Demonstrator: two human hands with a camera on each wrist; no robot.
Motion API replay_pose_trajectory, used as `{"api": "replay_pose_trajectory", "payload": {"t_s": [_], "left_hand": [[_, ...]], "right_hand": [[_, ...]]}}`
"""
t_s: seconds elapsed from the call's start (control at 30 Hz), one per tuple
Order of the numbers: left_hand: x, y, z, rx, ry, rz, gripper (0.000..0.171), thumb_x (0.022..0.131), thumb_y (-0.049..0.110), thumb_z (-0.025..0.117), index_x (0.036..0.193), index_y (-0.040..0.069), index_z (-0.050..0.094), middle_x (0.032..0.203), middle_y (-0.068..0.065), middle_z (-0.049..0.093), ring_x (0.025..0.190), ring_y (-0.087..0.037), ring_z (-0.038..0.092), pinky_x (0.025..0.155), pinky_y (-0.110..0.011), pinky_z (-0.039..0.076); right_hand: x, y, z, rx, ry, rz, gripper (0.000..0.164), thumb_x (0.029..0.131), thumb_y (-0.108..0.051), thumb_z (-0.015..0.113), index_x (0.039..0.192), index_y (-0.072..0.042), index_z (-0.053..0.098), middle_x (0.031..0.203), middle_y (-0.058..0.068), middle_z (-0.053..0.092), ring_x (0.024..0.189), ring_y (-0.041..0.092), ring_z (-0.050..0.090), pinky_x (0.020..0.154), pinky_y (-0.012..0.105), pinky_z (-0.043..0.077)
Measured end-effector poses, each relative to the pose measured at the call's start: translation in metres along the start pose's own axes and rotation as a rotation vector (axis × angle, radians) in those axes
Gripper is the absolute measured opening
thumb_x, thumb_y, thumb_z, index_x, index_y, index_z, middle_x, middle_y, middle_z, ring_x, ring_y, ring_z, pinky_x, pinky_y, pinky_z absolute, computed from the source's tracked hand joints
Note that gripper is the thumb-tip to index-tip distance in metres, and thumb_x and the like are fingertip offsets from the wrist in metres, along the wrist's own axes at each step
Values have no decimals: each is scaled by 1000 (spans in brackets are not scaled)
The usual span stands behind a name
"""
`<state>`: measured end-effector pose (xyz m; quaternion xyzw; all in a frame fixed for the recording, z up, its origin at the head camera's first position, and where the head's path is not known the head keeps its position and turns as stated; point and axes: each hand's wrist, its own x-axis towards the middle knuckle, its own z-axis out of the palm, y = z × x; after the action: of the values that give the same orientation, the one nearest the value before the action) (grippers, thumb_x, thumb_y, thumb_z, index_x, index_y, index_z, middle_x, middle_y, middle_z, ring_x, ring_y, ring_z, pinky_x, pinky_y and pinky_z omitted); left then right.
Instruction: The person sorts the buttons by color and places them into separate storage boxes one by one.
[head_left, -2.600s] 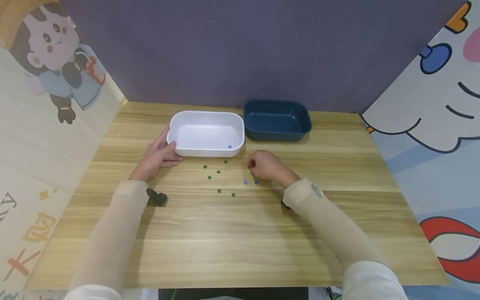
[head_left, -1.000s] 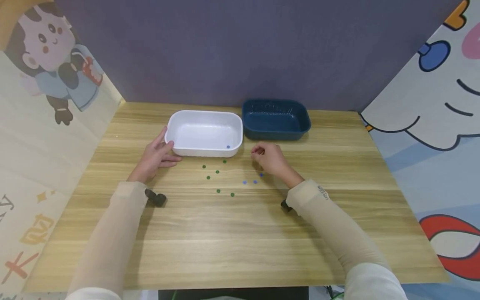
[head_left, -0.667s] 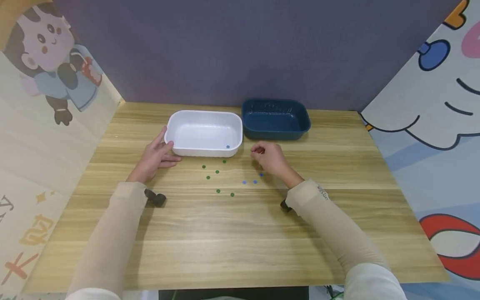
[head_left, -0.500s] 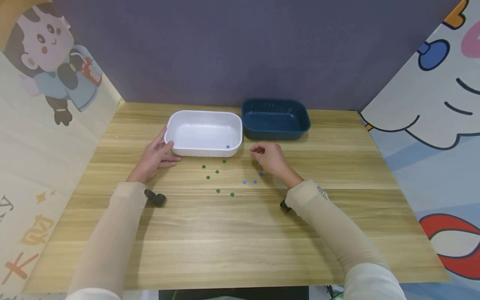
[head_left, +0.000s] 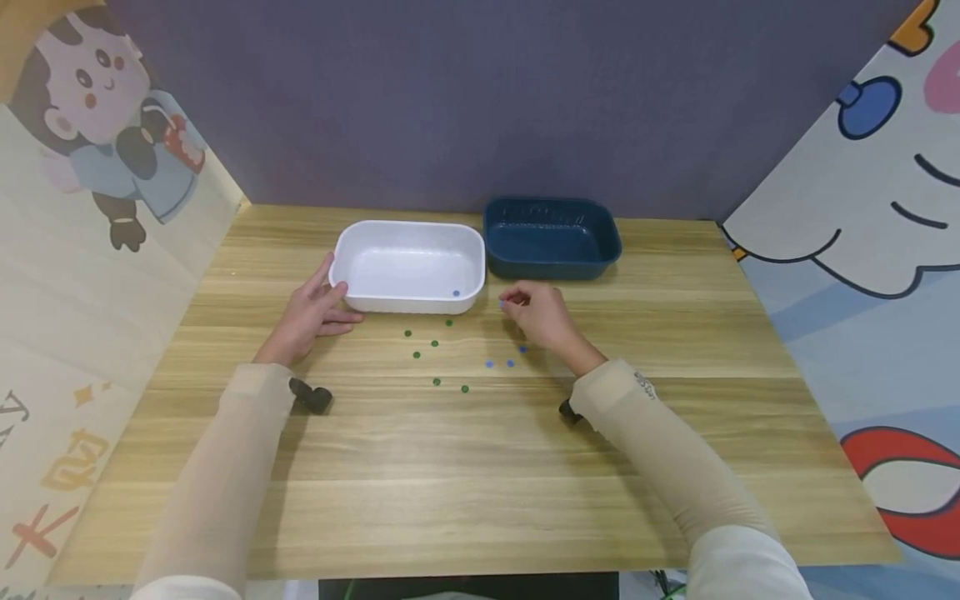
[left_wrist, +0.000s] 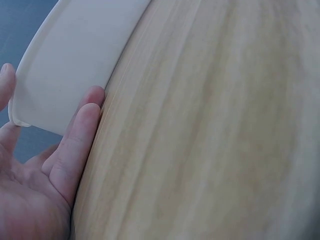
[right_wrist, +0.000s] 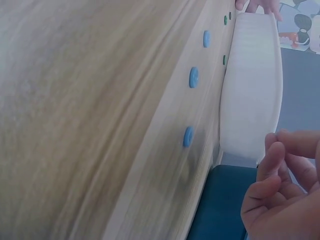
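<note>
Recommended: a light, level pinch, with the white tray [head_left: 408,305] steadied. Right hand [head_left: 543,317]: grip closed to a fingertip pinch on a blue disc [head_left: 502,305], towards the tabletop's [head_left: 420,483] far edge. Left hand [head_left: 311,310]: fingers loosely extended, touching the tray's near left corner.

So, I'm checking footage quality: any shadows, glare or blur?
Head view: soft shadow beside the left sleeve, small glints inside the dark blue box; left wrist view: table soft and hazy; right wrist view: table blurred at left, blue discs crisper.
</note>
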<state>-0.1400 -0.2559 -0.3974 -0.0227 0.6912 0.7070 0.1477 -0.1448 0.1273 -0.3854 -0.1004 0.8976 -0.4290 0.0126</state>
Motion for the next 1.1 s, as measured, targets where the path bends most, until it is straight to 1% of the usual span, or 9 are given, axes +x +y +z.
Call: {"api": "replay_pose_trajectory", "payload": {"t_s": [0.2, 0.33, 0.43, 0.57, 0.63, 0.8, 0.97, 1.1], "left_hand": [[0, 1, 1, 2, 2, 4, 77, 104, 30, 57, 162, 38, 7, 165, -23, 15, 89, -26, 75, 82, -43, 59], [1, 0, 0, 3, -1, 6, 77, 104, 30, 56, 162, 37, 6, 164, -23, 16, 88, -26, 75, 82, -43, 59], [5, -4, -3, 5, 4, 9, 76, 105, 31, 56, 162, 39, 6, 165, -21, 16, 87, -24, 75, 82, -42, 59], [12, -14, -8, 7, 11, 15, 75, 105, 33, 56, 161, 42, 7, 165, -21, 17, 85, -22, 75, 79, -40, 60], [15, -18, -10, 20, 22, 22, 74, 104, 35, 56, 160, 43, 8, 164, -20, 21, 85, -21, 75, 78, -39, 61], [18, -21, -10, 54, 40, 38, 72, 103, 39, 56, 159, 48, 12, 164, -15, 26, 85, -20, 75, 77, -38, 61], [17, -21, -9, 58, 37, 36, 71, 103, 41, 56, 158, 50, 12, 166, -14, 21, 85, -19, 75, 78, -37, 61], [16, -21, -9, 53, 37, 30, 71, 103, 40, 56, 157, 51, 12, 167, -13, 17, 86, -19, 75, 78, -37, 61]], "right_hand": [[0, -1, 0, -5, -1, -5, 9, 94, -9, 72, 100, -5, 75, 91, 7, 74, 81, 21, 65, 66, 29, 53], [0, -4, 0, 11, -6, -6, 10, 93, -10, 72, 101, -4, 75, 91, 7, 74, 82, 21, 65, 67, 30, 53], [1, -6, 0, 23, -13, 0, 12, 94, -11, 72, 103, -3, 75, 93, 7, 74, 83, 21, 66, 68, 30, 54], [2, -8, 0, 34, -15, 12, 13, 94, -11, 72, 104, -3, 74, 95, 7, 74, 83, 20, 67, 68, 29, 54], [2, -9, 0, 39, -13, 14, 12, 94, -10, 72, 104, -4, 74, 94, 7, 74, 82, 20, 67, 67, 29, 54], [4, -11, 0, 42, -12, 12, 11, 95, -11, 71, 103, -5, 75, 94, 7, 74, 82, 20, 66, 66, 29, 53], [6, -14, 1, 36, -7, 13, 11, 95, -13, 72, 102, -5, 75, 94, 7, 73, 82, 20, 64, 67, 30, 53], [8, -17, 4, 27, 15, -4, 9, 94, -13, 73, 99, -6, 75, 93, 6, 74, 82, 20, 63, 69, 31, 52]]}}
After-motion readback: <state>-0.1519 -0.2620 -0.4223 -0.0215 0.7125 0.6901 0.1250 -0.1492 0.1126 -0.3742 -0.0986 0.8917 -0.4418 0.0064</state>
